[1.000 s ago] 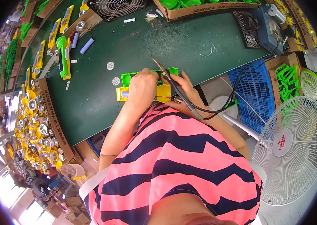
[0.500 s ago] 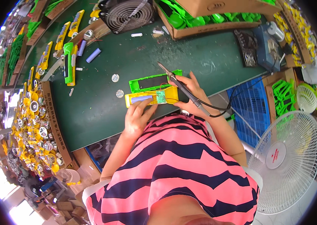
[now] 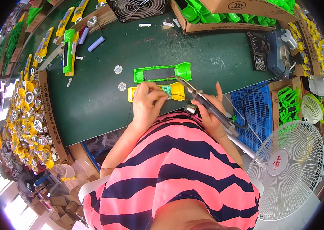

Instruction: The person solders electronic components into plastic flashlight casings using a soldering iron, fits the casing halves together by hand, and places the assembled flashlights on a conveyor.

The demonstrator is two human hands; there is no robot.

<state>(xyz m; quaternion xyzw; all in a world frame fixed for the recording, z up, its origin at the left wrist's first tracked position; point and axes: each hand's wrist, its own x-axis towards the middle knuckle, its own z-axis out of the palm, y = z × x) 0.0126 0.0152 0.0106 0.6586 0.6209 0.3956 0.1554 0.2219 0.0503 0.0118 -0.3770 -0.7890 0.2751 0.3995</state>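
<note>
My right hand (image 3: 212,115) grips a soldering iron (image 3: 209,105), its tip pointing up-left over the right end of a yellow plastic housing half (image 3: 178,92). A small green circuit board (image 3: 166,90) with thin wires lies inside that half. My left hand (image 3: 146,101) is over the housing's left part, thumb and fingers pinched together; what they hold is hidden, and so is the purple battery cell seen there before. Just beyond lies a green housing half (image 3: 183,71) with a dark strip. A shiny reflector cup (image 3: 190,107) sits between the yellow half and my right hand.
Two round discs (image 3: 118,69) and loose purple cells (image 3: 95,44) lie on the green table (image 3: 97,103). Cartons of green (image 3: 223,27) and yellow parts (image 3: 51,111) border it. A blue soldering station (image 3: 278,53) stands far right; a white fan (image 3: 284,165) is nearby at right.
My left hand has moved up over the yellow half and now covers the purple cell. My right hand has shifted right and down with the iron, and the reflector cup shows more plainly.
</note>
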